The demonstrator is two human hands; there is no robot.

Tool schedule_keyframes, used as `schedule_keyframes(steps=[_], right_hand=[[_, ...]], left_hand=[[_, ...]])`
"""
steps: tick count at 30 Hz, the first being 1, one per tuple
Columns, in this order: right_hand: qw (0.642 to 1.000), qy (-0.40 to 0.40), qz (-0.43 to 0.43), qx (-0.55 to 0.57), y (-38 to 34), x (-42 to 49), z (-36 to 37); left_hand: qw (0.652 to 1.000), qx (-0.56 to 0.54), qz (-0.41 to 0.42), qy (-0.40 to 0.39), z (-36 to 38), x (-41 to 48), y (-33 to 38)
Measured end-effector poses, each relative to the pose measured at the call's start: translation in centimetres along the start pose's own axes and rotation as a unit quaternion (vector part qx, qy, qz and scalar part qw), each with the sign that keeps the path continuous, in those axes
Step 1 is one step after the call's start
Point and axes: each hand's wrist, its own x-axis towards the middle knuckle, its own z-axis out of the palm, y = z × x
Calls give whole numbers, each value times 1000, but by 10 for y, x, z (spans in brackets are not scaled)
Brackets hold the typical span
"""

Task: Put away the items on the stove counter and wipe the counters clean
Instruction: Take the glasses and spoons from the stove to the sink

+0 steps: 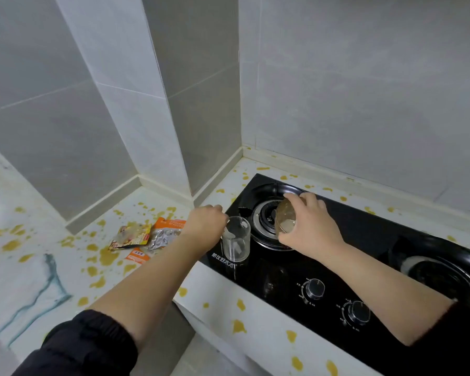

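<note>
A clear drinking glass [236, 238] stands upright on the front left corner of the black gas stove [364, 240]. My left hand [205, 222] sits at its rim, fingers curled on the glass's left edge. My right hand [308, 223] holds a second clear glass [286, 218], tilted on its side above the left burner [266, 218]. Opened snack wrappers [144, 236], orange and silver, lie on the counter left of the stove.
The white counter [65, 267] is speckled with yellow-brown spill marks. A white cloth with a teal stripe [30, 289] lies at the left. Two stove knobs [315, 289] face the front. Tiled walls and a jutting column close the back.
</note>
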Motion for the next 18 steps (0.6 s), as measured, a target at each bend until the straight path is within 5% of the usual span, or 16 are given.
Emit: schedule_keyframes(steps=[6,11,18], right_hand=[[1000,1,-10,-25,1,-12,5],[998,1,-20,-58,8,-26,7],[998,-18,-17,-56,-2,-37,19]], left_hand=[[988,-132,85,3,41,15,-2],[981,-145,121,-43,57,40,7],[984,-135,112,-12,59,52,11]])
